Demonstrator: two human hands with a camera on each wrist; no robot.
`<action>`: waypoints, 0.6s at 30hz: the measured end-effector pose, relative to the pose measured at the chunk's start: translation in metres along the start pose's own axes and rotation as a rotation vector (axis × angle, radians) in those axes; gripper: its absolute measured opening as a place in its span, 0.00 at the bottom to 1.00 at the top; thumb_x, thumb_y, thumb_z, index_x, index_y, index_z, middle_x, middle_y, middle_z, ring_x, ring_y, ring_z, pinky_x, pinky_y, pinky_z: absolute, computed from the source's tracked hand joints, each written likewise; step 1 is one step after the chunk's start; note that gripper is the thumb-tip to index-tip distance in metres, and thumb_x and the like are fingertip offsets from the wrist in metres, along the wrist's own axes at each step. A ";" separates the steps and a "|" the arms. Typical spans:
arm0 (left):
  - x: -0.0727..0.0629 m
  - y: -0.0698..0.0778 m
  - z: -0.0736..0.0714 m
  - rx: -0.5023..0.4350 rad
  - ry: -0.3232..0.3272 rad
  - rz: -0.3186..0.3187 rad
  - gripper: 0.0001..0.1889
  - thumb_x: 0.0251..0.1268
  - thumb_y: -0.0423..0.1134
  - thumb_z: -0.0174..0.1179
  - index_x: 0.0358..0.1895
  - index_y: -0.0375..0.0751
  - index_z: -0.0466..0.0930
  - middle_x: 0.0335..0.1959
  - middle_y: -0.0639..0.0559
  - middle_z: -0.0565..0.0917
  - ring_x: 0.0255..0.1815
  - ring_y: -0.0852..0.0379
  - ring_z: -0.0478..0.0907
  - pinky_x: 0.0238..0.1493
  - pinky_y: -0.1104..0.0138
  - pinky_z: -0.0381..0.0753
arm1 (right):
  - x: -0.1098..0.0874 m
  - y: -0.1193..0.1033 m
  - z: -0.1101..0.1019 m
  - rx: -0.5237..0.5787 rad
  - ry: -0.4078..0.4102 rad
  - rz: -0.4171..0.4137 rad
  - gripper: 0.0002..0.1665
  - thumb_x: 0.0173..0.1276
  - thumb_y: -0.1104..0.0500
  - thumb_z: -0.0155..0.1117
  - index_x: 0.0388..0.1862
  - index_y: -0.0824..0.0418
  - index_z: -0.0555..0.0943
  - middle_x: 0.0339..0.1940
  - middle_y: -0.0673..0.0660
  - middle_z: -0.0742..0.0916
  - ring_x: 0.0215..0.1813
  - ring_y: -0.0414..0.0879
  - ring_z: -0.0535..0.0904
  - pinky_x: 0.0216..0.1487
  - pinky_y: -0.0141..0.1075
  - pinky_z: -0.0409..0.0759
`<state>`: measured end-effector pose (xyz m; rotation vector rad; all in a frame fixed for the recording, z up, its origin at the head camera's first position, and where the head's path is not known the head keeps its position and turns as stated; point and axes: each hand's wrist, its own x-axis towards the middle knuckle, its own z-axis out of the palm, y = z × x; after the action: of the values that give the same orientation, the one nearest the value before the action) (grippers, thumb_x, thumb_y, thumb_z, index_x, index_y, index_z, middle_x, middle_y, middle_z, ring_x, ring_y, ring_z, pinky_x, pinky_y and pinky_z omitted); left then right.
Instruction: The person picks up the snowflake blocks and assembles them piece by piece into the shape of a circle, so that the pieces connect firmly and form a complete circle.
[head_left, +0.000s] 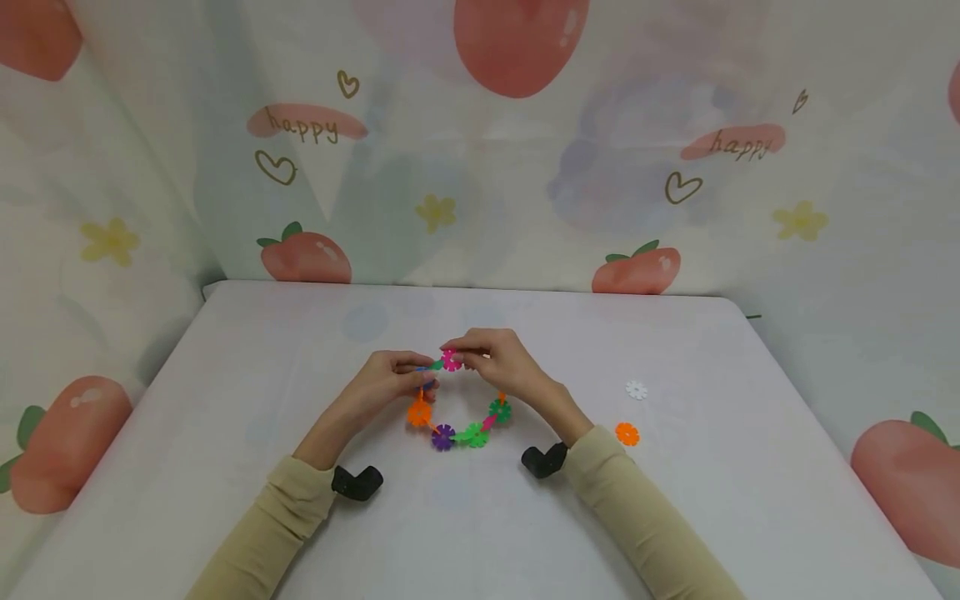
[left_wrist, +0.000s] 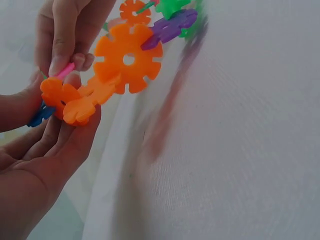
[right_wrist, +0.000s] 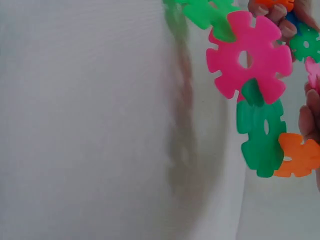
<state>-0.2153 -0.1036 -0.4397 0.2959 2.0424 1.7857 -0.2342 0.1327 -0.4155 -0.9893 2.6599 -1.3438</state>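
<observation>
A loop of slotted plastic snowflake discs, joined edge to edge, hangs between both hands over the table. My left hand [head_left: 375, 385] pinches the loop's left side, around a blue disc and a small orange disc [left_wrist: 61, 95]. My right hand [head_left: 501, 360] pinches a pink disc [head_left: 451, 360] at the far side, against a green disc [right_wrist: 305, 44]. Down the near side run a larger orange disc [left_wrist: 128, 59], a purple disc [head_left: 442, 437] and a light green disc [head_left: 476, 434]. Another pink disc [right_wrist: 232, 57] and a dark green disc [right_wrist: 260, 142] follow on the right.
A loose white disc [head_left: 636, 390] and a loose orange disc [head_left: 627, 433] lie on the white table [head_left: 300, 333], right of the right forearm. Black wrist cameras [head_left: 358, 483] sit at both cuffs. A patterned cloth [head_left: 480, 200] stands behind the table.
</observation>
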 end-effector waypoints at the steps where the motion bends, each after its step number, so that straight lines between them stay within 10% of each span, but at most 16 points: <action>1: 0.000 0.000 0.001 0.005 0.011 0.001 0.19 0.75 0.37 0.62 0.62 0.27 0.77 0.45 0.33 0.89 0.40 0.52 0.89 0.54 0.62 0.87 | 0.001 0.000 0.000 -0.001 -0.001 -0.010 0.13 0.72 0.68 0.66 0.52 0.63 0.89 0.35 0.55 0.88 0.35 0.44 0.80 0.41 0.32 0.83; 10: 0.001 0.003 0.006 0.066 0.076 0.023 0.15 0.74 0.34 0.62 0.56 0.27 0.83 0.38 0.38 0.91 0.35 0.51 0.89 0.49 0.63 0.88 | 0.007 -0.003 0.001 0.041 0.013 -0.063 0.11 0.71 0.69 0.66 0.49 0.64 0.90 0.37 0.55 0.90 0.38 0.51 0.83 0.40 0.32 0.83; 18: 0.001 0.005 0.008 0.044 0.116 -0.004 0.15 0.75 0.33 0.61 0.57 0.25 0.81 0.38 0.40 0.91 0.35 0.53 0.89 0.53 0.61 0.87 | 0.006 0.000 0.003 0.142 0.014 0.108 0.11 0.75 0.63 0.65 0.51 0.59 0.90 0.33 0.53 0.87 0.35 0.51 0.79 0.38 0.34 0.80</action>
<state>-0.2132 -0.0953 -0.4359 0.2053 2.1624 1.7965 -0.2381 0.1271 -0.4154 -0.8119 2.5438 -1.4963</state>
